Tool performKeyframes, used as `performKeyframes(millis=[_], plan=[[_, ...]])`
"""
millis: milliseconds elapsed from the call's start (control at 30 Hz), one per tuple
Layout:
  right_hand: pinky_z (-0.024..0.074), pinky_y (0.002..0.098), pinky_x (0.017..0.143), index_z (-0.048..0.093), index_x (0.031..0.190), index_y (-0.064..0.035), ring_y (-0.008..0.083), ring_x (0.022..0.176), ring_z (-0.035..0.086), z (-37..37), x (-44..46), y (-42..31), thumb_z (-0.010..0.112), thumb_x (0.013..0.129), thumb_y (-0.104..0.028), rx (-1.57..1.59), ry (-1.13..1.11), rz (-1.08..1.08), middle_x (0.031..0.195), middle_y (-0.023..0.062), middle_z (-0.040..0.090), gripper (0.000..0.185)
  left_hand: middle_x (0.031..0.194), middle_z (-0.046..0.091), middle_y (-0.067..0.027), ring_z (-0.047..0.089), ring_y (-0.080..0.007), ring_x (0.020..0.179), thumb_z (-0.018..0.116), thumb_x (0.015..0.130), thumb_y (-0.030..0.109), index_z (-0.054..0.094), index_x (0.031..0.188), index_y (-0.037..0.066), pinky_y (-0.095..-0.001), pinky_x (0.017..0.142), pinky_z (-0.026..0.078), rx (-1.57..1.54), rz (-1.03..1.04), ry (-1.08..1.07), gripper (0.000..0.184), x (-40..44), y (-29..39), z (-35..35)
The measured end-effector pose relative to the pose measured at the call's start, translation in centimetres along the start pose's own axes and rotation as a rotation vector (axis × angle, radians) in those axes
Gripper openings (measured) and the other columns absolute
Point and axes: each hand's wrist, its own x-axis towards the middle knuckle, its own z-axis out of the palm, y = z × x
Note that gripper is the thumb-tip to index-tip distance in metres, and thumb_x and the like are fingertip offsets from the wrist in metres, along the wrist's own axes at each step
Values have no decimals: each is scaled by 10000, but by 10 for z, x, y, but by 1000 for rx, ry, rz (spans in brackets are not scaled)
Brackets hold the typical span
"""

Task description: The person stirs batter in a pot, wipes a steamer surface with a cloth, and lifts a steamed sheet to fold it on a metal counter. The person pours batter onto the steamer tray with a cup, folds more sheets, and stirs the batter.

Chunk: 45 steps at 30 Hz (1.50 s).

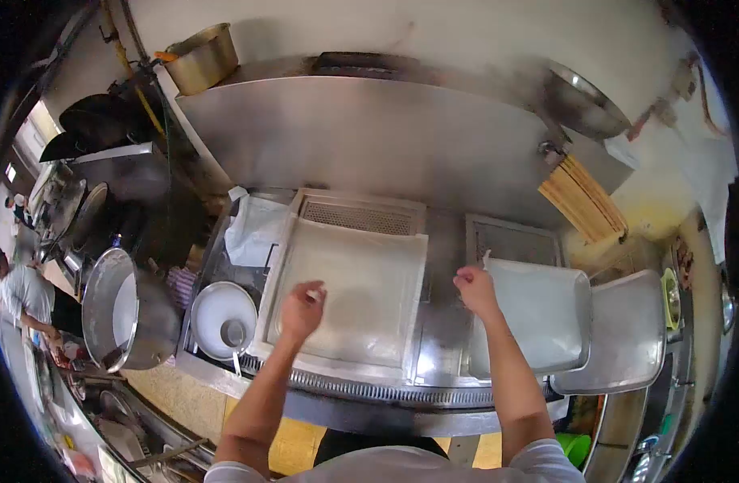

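Note:
My left hand point(303, 312) hovers over the left part of a square metal frame point(424, 282) covered by a pale, smooth sheet point(361, 290). Its fingers are curled together; whatever is between them is too small to make out. Over the metal counter, my right hand point(475, 291) is closed in a pinch beside the left edge of a tray point(538, 322) with a pale, whitish surface. A small white tip point(487, 258) sticks up by that tray's upper corner, close to my right fingers. I cannot tell whether they hold anything.
Left of the frame are a white bowl point(212, 326) with a small metal cup point(232, 332), a white cloth point(255, 232) and a large metal pot point(156, 314). Another metal tray point(627, 338) stands at right. Wooden slats point(582, 200) hang above. A person point(31, 290) stands far left.

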Motion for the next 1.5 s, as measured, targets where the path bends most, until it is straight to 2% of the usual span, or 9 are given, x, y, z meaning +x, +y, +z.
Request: performKeyframes(millis=[67, 133, 267, 400, 467, 600, 833, 1267, 1500], plan=[[563, 481, 818, 733, 996, -26, 381, 862, 712, 30, 39, -9, 748, 877, -250, 20, -29, 51, 898, 193, 735, 255, 1011, 736, -183, 727, -311, 786, 753, 900, 225, 771, 1050, 65, -416, 743, 570, 90, 0, 66, 221, 53, -23, -19], [571, 450, 776, 751, 985, -32, 312, 831, 727, 73, 87, 26, 718, 890, -219, -67, -28, 89, 902, 170, 753, 212, 1030, 728, -198, 722, -344, 864, 744, 896, 231, 773, 1038, 58, -438, 788, 565, 187, 0, 140, 225, 102, -40, -33], [566, 441, 731, 758, 940, -30, 302, 774, 733, 113, 127, 25, 692, 870, -177, -215, 78, -159, 840, 179, 746, 176, 1081, 719, -210, 693, -383, 1001, 732, 890, 249, 775, 1038, 55, -470, 878, 549, 266, 20, 239, 247, 180, -96, -35], [555, 470, 754, 761, 901, -11, 374, 807, 726, 130, 144, 15, 702, 836, -194, -218, 0, 76, 846, 218, 734, 202, 1079, 716, -191, 676, -405, 1014, 731, 876, 257, 782, 1014, 60, -482, 911, 544, 300, 72, 229, 245, 231, -118, -20], [563, 501, 833, 784, 907, -19, 419, 903, 723, 132, 145, 10, 720, 830, -238, -205, -24, 161, 925, 231, 748, 241, 1101, 708, -194, 683, -393, 995, 769, 845, 214, 771, 1032, 52, -466, 875, 553, 312, 179, 202, 247, 247, -123, -10], [548, 443, 720, 752, 880, 8, 356, 794, 731, 129, 143, 12, 716, 818, -163, -276, 81, 72, 846, 213, 745, 185, 1101, 689, -183, 649, -385, 1064, 744, 845, 194, 761, 898, 58, -485, 927, 526, 285, 130, 124, 147, 258, -111, 4], [527, 440, 779, 704, 906, -15, 348, 834, 679, 102, 114, 6, 736, 847, -115, -204, 167, -7, 855, 172, 694, 121, 1076, 657, -170, 610, -388, 1059, 683, 814, -20, 669, 893, 47, -490, 908, 496, 189, 322, 316, 104, 244, -112, -5], [421, 463, 1023, 636, 912, -36, 354, 1115, 568, -47, -96, -172, 715, 887, -101, -44, 392, -436, 1142, 153, 621, 105, 1229, 559, -199, 534, -372, 1192, 627, 874, -73, 570, 959, 35, -450, 1040, 426, 69, 271, 800, 149, -13, -3, -164], [404, 480, 1020, 635, 917, -42, 350, 1134, 546, -106, -185, -242, 695, 904, -90, 68, 323, -776, 1151, 135, 625, 78, 1225, 561, -167, 531, -320, 1182, 613, 935, -23, 557, 943, 41, -410, 1087, 377, -30, 154, 1104, 85, -202, 36, -236]])
